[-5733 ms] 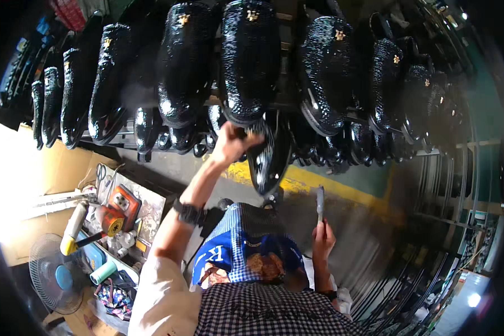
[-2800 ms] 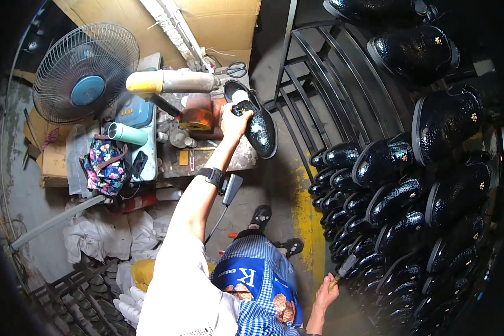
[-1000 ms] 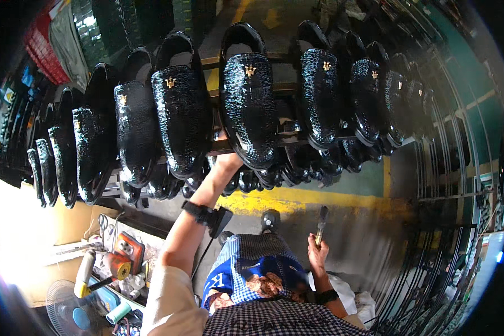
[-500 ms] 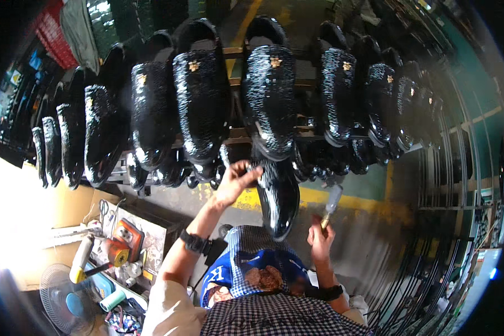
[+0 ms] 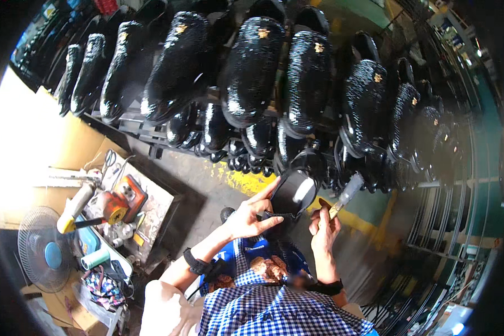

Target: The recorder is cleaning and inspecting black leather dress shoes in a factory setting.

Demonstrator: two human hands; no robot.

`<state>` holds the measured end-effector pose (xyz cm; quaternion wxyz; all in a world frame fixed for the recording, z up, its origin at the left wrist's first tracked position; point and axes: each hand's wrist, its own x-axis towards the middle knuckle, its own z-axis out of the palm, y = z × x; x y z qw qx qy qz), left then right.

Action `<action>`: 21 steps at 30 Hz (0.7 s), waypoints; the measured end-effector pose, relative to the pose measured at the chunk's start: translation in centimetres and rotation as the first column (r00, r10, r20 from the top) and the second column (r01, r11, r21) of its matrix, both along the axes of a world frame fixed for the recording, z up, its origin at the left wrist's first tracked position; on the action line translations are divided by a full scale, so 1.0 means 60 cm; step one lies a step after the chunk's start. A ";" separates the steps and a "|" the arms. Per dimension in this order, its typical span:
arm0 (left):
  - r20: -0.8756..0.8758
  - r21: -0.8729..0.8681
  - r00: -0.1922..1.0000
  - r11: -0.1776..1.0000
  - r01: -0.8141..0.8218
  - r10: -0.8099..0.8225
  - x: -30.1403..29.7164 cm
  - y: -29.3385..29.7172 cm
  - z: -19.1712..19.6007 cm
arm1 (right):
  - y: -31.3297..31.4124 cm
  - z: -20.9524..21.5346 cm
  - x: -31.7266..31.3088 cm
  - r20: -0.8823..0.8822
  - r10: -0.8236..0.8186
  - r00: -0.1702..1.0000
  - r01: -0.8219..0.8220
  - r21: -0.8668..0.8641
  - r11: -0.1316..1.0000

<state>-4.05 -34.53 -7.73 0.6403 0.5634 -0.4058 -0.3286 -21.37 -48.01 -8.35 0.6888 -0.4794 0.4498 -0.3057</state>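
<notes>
L hand clamped on a glossy blk loafer, held up btwn checked apron & racked blk loafers; opening up, heel end away & slightly R, long axis running back twd wearer, toe lost in dark. R hand, apart from L, grips brush, bristles up-R. Racked pairs crowd just past heel; can't tell if touching. Workbench, fan off L.

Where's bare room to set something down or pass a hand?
Bare: the stained tabletop right of the orange boxy device, and the grey concrete floor between that tabletop and the yellow stripe. Crowded: rows of glossy black loafers, and the gap between the black shoe in the left hand and the pale-headed brush in the right hand.
</notes>
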 end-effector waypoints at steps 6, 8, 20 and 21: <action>0.621 -0.081 0.775 0.994 -0.078 0.112 0.004 0.060 -0.024 | 0.021 -0.016 0.010 0.004 0.040 0.999 -0.041 0.012 0.999; 0.660 -0.083 0.742 0.993 -0.084 0.118 0.006 0.077 -0.030 | 0.029 -0.017 0.015 -0.152 0.076 0.985 -0.094 -0.114 0.989; 0.116 -0.088 0.955 0.960 -0.265 0.274 -0.012 0.042 -0.025 | 0.049 -0.028 -0.022 -0.188 0.083 0.979 -0.089 -0.023 0.996; 0.109 -0.094 0.959 0.964 -0.250 0.260 -0.024 0.021 -0.024 | 0.047 -0.051 -0.054 -0.219 0.115 0.969 -0.154 -0.173 0.973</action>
